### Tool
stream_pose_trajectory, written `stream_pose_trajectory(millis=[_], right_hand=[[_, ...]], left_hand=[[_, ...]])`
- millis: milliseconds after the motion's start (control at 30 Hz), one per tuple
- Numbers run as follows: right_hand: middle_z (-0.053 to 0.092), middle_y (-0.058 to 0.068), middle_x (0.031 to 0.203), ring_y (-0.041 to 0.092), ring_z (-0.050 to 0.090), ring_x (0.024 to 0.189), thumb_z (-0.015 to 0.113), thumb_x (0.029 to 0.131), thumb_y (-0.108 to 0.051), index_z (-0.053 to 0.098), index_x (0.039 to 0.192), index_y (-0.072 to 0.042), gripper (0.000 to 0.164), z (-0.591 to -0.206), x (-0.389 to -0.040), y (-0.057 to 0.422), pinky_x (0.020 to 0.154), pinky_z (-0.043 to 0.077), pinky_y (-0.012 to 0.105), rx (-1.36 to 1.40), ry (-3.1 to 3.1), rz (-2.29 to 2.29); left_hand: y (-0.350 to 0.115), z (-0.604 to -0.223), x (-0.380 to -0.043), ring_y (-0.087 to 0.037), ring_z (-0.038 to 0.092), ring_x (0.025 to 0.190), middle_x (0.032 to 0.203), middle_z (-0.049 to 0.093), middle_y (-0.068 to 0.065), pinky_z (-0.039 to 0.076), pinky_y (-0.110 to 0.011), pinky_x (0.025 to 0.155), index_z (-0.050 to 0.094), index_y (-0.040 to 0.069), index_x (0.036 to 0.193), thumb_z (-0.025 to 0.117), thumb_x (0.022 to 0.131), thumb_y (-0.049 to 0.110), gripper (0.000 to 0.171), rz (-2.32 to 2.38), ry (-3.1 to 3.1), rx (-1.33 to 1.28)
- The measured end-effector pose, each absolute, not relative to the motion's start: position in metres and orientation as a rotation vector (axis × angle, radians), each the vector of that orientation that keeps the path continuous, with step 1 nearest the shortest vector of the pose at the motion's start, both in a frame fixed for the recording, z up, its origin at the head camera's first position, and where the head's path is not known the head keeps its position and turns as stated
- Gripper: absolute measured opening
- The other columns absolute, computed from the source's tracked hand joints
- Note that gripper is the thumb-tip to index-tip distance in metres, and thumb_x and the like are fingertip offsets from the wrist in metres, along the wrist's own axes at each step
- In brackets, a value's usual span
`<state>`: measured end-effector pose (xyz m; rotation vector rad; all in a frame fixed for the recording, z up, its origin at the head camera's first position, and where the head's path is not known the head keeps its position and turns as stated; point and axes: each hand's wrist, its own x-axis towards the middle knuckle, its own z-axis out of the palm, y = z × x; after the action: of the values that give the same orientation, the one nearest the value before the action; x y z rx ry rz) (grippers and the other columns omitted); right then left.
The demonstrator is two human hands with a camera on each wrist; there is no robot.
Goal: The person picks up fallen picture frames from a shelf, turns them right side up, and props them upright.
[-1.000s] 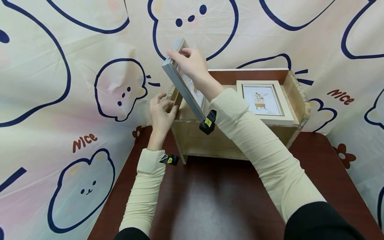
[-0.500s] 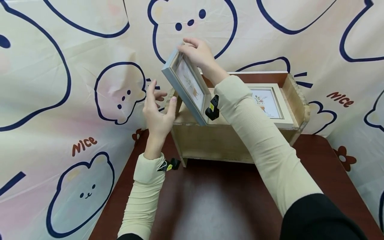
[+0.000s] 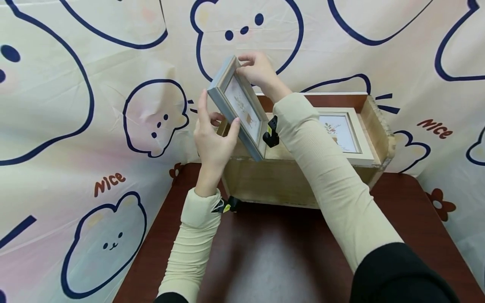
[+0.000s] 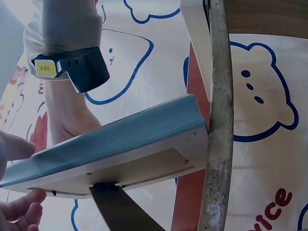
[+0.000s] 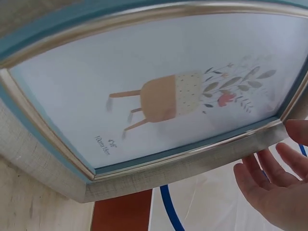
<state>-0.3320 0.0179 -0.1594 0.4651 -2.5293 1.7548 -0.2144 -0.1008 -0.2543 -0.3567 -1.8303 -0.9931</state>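
A blue-grey picture frame [image 3: 241, 106] with a potted-plant print stands tilted over the left part of a small wooden shelf unit [image 3: 273, 183]. My left hand [image 3: 216, 145] holds its left edge, the thumb on one side and fingertips behind. My right hand [image 3: 260, 75] grips the upper corner, with several fingers [image 5: 272, 171] behind the border in the right wrist view. From the left wrist view I see the frame's back, where a dark support leg [image 4: 120, 207] sticks out. The frame's lower end meets the shelf top.
A cream picture frame [image 3: 361, 139] lies on the shelf's right part, partly covered by my right sleeve. Raised wooden sides [image 3: 375, 122] bound the shelf top. Below is a dark red-brown table [image 3: 265, 252], with a printed cloth backdrop [image 3: 159, 59] close behind.
My left hand has moved up and right from the shelf's left side and taken hold of the frame. The frame has turned its picture side more toward me, my right hand shifting rightward along it.
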Motion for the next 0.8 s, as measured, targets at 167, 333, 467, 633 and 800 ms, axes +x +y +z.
stream_pose_trajectory(millis=[167,333,467,633,800], right_hand=[[0.058,0.008,0.117,0.016,0.052,0.104,0.054,0.09,-0.009,0.061,0.116,-0.006,0.027,-0.163,-0.335,0.017,0.086,0.044,0.026,0.423,-2.538,1.715],[0.057,0.007,0.114,0.015,0.051,0.103,0.054,0.09,-0.009,0.061,0.115,-0.005,0.026,-0.165,-0.336,0.02,0.085,0.043,0.025,0.408,-2.522,1.688],[0.058,0.007,0.113,0.014,0.051,0.101,0.054,0.091,-0.01,0.061,0.115,-0.006,0.026,-0.164,-0.335,0.021,0.084,0.044,0.024,0.394,-2.523,1.656],[0.057,0.006,0.114,0.014,0.051,0.102,0.055,0.09,-0.014,0.061,0.116,-0.009,0.027,-0.164,-0.334,0.024,0.084,0.044,0.024,0.352,-2.557,1.599],[0.056,0.004,0.115,0.014,0.05,0.103,0.055,0.09,-0.017,0.059,0.118,-0.011,0.028,-0.164,-0.334,0.029,0.084,0.044,0.024,0.316,-2.579,1.518]], left_hand=[[-0.097,-0.255,-0.216,-0.027,0.053,0.068,0.073,0.056,-0.016,0.04,-0.031,0.062,0.033,0.001,0.136,0.068,0.077,0.015,0.07,-1.0,-1.822,-0.343],[-0.096,-0.251,-0.218,-0.027,0.055,0.067,0.072,0.056,-0.015,0.043,-0.031,0.062,0.032,0.001,0.136,0.069,0.077,0.012,0.07,-1.022,-1.84,-0.351],[-0.098,-0.248,-0.219,-0.027,0.056,0.066,0.072,0.058,-0.015,0.045,-0.031,0.061,0.031,0.0,0.136,0.069,0.077,0.012,0.071,-1.031,-1.861,-0.358],[-0.1,-0.245,-0.219,-0.027,0.058,0.065,0.071,0.06,-0.014,0.044,-0.031,0.06,0.031,-0.001,0.136,0.07,0.076,0.011,0.072,-1.045,-1.87,-0.369],[-0.102,-0.243,-0.221,-0.025,0.059,0.063,0.069,0.061,-0.015,0.048,-0.035,0.064,0.032,0.0,0.136,0.07,0.075,0.009,0.072,-1.09,-1.855,-0.403]])
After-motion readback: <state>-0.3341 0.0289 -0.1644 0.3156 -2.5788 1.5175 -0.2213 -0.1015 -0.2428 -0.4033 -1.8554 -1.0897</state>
